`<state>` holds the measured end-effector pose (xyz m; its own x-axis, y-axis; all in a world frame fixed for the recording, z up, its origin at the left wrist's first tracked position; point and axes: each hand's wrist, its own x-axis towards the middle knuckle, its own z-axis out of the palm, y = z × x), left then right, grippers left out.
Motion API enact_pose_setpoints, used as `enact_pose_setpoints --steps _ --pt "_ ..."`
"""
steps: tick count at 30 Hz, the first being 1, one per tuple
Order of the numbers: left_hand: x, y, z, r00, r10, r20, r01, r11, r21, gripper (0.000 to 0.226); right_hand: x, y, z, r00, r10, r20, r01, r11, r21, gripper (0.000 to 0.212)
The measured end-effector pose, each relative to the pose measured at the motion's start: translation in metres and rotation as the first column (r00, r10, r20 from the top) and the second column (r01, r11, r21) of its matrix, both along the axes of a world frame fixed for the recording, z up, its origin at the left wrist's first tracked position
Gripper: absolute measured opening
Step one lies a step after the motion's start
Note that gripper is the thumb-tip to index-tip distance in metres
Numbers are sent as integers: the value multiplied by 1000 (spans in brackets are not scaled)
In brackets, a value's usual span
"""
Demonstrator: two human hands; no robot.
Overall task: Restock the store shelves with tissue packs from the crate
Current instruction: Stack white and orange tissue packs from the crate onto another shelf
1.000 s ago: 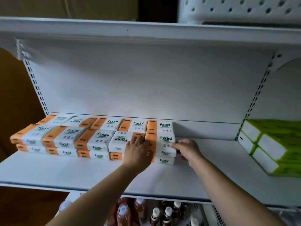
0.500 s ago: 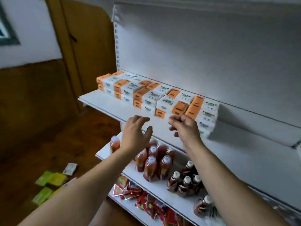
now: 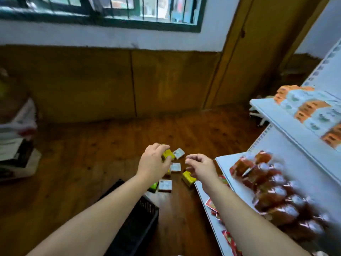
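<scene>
Several small tissue packs lie loose on the wooden floor: yellow ones, white ones and a green one. A black crate stands on the floor under my left forearm. My left hand and my right hand hang in the air above the packs, fingers loosely curled and holding nothing. A yellow pack shows just past my left fingertips. Stacked orange-and-white tissue packs sit on the white shelf at the right.
Red-brown bottles crowd the lower shelf at right, with red sachets on the shelf below. A pile of boxes and papers sits at the far left. Wood-panelled wall and a barred window are ahead.
My view has swung left and down, from the shelf to the floor. Both hands have left the stacked packs on the shelf and now hover over the loose packs and crate.
</scene>
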<state>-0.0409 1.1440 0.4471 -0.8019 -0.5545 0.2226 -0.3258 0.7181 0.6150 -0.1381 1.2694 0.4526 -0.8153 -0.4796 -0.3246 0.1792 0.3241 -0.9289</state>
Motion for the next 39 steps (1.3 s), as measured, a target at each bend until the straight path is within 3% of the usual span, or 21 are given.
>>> enact_pose_setpoints --steps 4,10,14,19,24,30,34,39 --pt "63 -76 -28 983 165 78 -167 986 15 38 36 -90 -27 984 164 63 -168 984 60 20" --pt "141 -144 -88 884 424 198 -458 870 181 31 77 -185 -85 898 388 207 -423 891 167 18" --pt "187 -150 -133 710 619 336 -703 647 295 27 91 -231 -139 801 497 334 -582 776 242 17" --pt "229 -132 -189 417 742 525 -895 233 380 24 109 -278 -203 641 646 414 -767 555 322 20" --pt "260 -114 -268 304 715 629 -883 -37 468 25 137 -311 -278 521 738 429 -841 355 409 15" --pt "292 -108 -439 262 609 748 -770 -335 543 35 173 -300 -439 436 727 530 -866 180 466 15" --pt "307 -117 -569 172 581 796 -742 -455 493 50 204 -297 -571 445 737 508 -836 138 532 13" --pt "319 -136 -696 9 589 808 -725 -553 411 41 263 -306 -703 357 800 482 -877 109 468 13"
